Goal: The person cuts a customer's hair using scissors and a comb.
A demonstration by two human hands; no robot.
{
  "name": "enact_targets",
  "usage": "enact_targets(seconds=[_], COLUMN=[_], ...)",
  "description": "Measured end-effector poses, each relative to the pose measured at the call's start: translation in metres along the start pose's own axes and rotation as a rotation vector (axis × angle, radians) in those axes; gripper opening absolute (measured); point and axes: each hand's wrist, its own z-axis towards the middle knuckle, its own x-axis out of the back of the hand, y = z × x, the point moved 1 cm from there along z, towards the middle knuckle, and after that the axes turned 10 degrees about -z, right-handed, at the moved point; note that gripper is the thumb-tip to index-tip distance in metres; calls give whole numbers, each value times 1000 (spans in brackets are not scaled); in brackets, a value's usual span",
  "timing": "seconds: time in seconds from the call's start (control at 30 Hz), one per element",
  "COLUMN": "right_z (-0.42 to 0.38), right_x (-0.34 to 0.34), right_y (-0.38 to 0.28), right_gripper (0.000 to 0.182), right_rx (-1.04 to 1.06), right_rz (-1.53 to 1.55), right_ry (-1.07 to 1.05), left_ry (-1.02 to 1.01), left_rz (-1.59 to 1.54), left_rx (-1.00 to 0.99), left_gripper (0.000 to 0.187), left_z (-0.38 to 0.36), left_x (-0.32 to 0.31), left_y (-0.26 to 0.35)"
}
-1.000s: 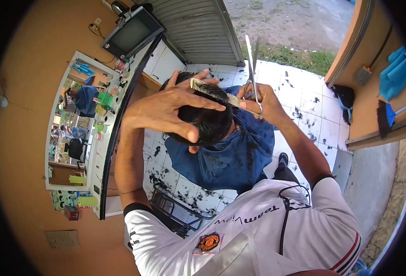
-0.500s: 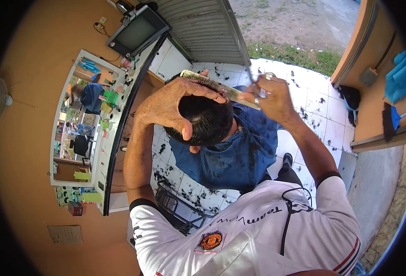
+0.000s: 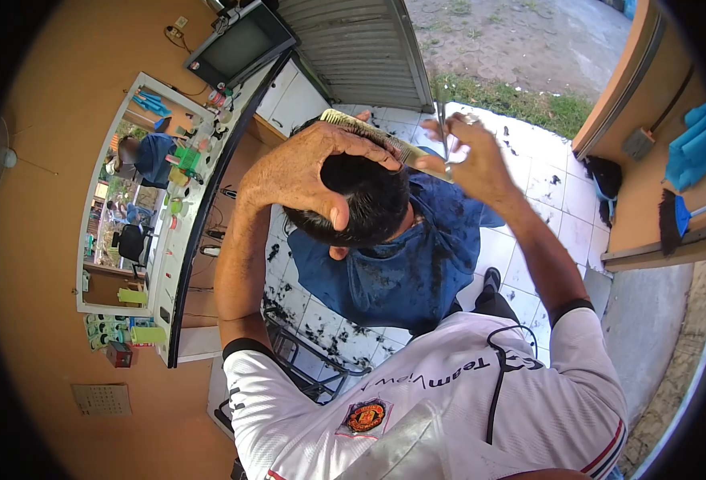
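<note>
A seated person's dark-haired head (image 3: pixel 365 188) is below my hands, in profile under a blue cape (image 3: pixel 385 276). My left hand (image 3: pixel 313 164) rests over the head, thumb down on the hair, its fingers closed along a pale yellow comb (image 3: pixel 389 144). The comb slants across the far side of the head. My right hand (image 3: pixel 477 160) grips scissors (image 3: pixel 443 128) at their finger rings, blades pointing up and away from me. In this view its thumb overlaps the near end of the comb.
White floor tiles (image 3: pixel 561 188) are strewn with cut hair. On the left, a counter (image 3: pixel 165 276) with bottles and clippers runs below a mirror (image 3: pixel 83 264). An old television (image 3: pixel 241 44) stands beyond. A broom (image 3: pixel 673 220) leans by the doorway on the right.
My right hand's fingers have spread and the scissor blades now stand more upright. My left hand and the comb have shifted slightly to the right. The view has tilted a little.
</note>
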Motion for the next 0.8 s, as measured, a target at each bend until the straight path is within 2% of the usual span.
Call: enact_targets(seconds=[0.03,0.07,0.1,0.13,0.2,0.23,0.27,0.33,0.37,0.4,0.47,0.53,0.6,0.67,0.73,0.8], right_z=[-10,-20,-22,-18,-4,0,-7,-23,-42,-52,-66,-64,-50,-41,-33,-26], right_x=[-23,-42,-50,-59,-73,-72,-69,-58,-66,-59,-42,-31,-9,1,7,3], right_y=[-2,-3,-5,-7,-1,2,1,-15,-4,-10,-26,-28,-32,-27,-12,-9], right_gripper=[37,38,33,33,28,27,27,25,24,24,22,23,25,24,22,21], right_rx=[-180,-358,-644,-643,-595,-527,-530,-537,-480,-480,-341,-285,-598,-625,-592,-627], right_rz=[240,480,713,707,560,389,385,437,481,479,467,510,766,846,870,789], right_ry=[-42,-82,-169,-170,142,70,70,-27,42,43,24,36,-325,-337,-448,-395], left_ry=[1,-21,-41,-39,115,185,257,473,546,545,86,56,-108,-131,-151,-108], left_rz=[-3,-52,-100,-102,9,69,130,97,25,24,-43,-20,212,244,281,61], left_rx=[-4,154,311,306,218,178,141,239,335,333,250,252,225,245,266,330], left_gripper=[117,115,114,114,108,102,97,97,95,95,97,103,115,119,123,118], left_z=[1,3,4,6,7,5,4,-16,-27,-38,-52,-39,-24,-9,-4,0], left_x=[0,1,1,-1,-6,-7,-8,7,11,20,31,8,-7,-15,-12,-6], left_y=[3,4,6,9,19,27,34,38,44,41,32,37,34,32,27,20])
